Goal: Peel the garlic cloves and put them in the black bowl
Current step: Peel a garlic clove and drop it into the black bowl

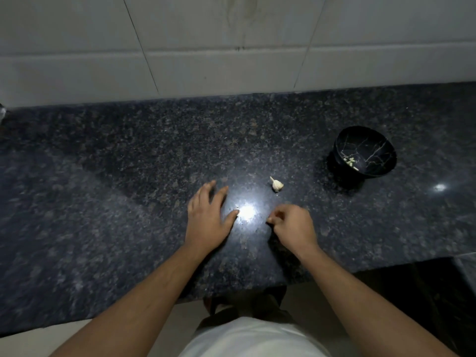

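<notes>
While several peeled cloves already lie in the black bowl, a partly stripped garlic head sits left of the bowl on the dark desk. Left hand flat, fingers released. Right hand curled near the garlic; cannot tell whether anything is pinched. Likely next: breaking off another clove. Open room left of the bowl; front edge close.
</notes>
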